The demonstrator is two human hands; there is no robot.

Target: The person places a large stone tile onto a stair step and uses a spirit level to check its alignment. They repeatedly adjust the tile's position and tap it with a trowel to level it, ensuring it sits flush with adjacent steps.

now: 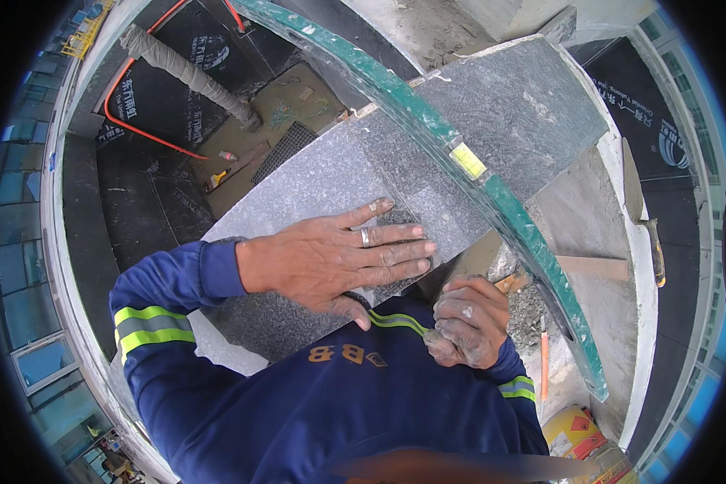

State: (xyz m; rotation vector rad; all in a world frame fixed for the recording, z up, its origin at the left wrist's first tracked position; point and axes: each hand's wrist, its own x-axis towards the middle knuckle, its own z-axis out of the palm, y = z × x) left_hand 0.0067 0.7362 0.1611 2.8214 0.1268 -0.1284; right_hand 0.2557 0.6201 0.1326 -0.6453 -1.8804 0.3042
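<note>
My left hand (pixel 339 256) lies flat on a speckled grey stone slab (pixel 306 189), fingers stretched out and a ring on one of them. In front of my chest, just past the slab's right edge, my right hand (pixel 469 321) is curled closed. Whether it holds anything is hidden by the fingers. A long green spirit level (pixel 387 89) with a yellow vial window runs diagonally over the slabs, apart from both hands. Beyond the near slab sits a darker grey slab (pixel 532 105).
To the left is a recess with dark sheet lining (pixel 145 202), a wrapped pipe (pixel 189 77), an orange hose (pixel 113 105), a black grid mat (pixel 286 149) and a yellow-handled tool (pixel 216 179). A trowel (pixel 657 250) rests on the right ledge. A yellow bucket (pixel 571 429) stands lower right.
</note>
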